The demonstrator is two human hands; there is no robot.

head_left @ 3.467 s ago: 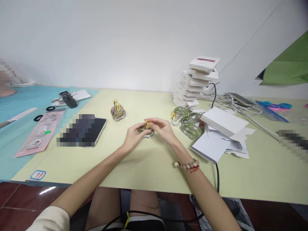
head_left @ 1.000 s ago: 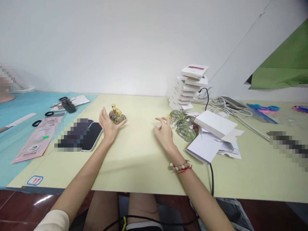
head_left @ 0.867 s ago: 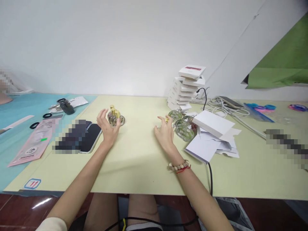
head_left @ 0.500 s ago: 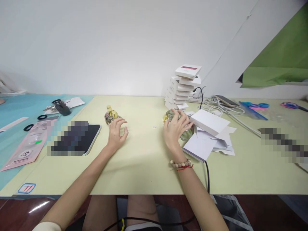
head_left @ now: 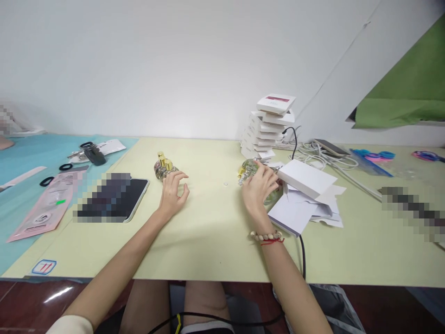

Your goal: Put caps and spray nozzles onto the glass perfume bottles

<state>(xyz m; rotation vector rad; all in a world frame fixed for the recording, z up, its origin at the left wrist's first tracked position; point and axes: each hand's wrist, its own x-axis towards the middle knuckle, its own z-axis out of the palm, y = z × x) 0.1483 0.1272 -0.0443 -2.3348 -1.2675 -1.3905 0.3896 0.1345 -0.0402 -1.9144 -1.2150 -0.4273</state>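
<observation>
Clamping the right hand round a clear bottle, bracing the left hand, fingers apart, on the table beside gold-capped bottles

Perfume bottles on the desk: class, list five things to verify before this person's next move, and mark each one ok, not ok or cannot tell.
1. Right hand on the clear bottles: ok, its fingers lie over them; whether it grips one, cannot tell.
2. Left hand free: ok, it lies open on the table.
3. Gold-capped bottles upright: ok; whether the left hand touches them, cannot tell.
4. Open white box apart from the right hand: cannot tell, it sits close beside it.
5. Stack of white boxes steady: cannot tell; it is stacked unevenly.
</observation>
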